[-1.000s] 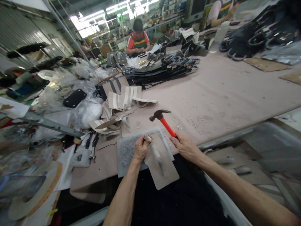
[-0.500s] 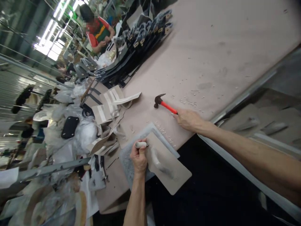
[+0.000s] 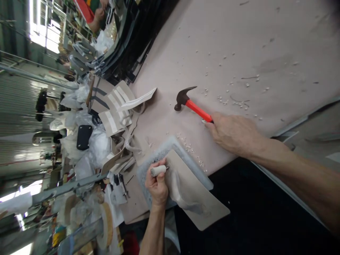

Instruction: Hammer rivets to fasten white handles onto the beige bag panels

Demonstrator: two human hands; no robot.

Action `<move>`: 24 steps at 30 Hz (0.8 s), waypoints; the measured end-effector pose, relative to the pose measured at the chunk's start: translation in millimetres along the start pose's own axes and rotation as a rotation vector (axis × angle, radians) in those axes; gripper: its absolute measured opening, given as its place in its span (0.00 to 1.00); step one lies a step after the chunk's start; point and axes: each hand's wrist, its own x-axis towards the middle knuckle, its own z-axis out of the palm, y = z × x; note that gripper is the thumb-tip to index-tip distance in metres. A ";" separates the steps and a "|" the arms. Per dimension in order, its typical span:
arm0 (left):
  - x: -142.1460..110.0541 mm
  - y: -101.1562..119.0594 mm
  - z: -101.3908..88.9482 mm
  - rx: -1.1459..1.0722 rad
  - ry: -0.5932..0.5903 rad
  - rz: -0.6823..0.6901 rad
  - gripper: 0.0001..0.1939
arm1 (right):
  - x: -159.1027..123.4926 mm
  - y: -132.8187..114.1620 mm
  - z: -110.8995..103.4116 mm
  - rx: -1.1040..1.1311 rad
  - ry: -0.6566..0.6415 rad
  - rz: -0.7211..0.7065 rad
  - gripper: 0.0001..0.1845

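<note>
Since the earlier frame of one second ago, the right hand (image 3: 236, 134) and the hammer (image 3: 196, 109) have been shifted away from the pad (image 3: 175, 145), farther over the tabletop (image 3: 180, 67), and the view has been tilted. The governing relation is judged to be that between the hammer's head and the white-handled tool (image 3: 158, 170). The head is positioned above and to the right of the tool in the view, well apart from it; the hammer's long axis is directed from the upper-left head down to the right hand. The tool is laid nearly crosswise, its metal tip pointed right, toward the beige panel (image 3: 192, 186); contact at the tip cannot be confirmed. The tool is enclosed by the curled fingers of the left hand (image 3: 157, 184), the nearer hand to the panel; whether the panel is also gripped cannot be told. The hammer's handle is held within closed right fingers. The panel is placed partly over the pad, just right of the left fingers, and is extended beyond the tabletop's near edge.
</note>
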 end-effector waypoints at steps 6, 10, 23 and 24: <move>2.3 -3.3 1.6 -0.014 0.017 -0.042 0.15 | 5.0 2.0 -1.2 -0.011 -0.011 0.012 0.19; 5.0 -5.6 2.5 -0.082 0.020 -0.085 0.14 | 8.4 3.0 -0.9 -0.012 -0.004 0.009 0.19; 5.4 -7.7 3.6 -0.046 0.027 -0.089 0.17 | 17.1 11.6 -1.0 0.185 -0.037 0.004 0.15; 5.5 -7.5 3.8 -0.053 0.026 -0.090 0.16 | 17.7 11.4 -3.6 0.241 -0.072 0.018 0.15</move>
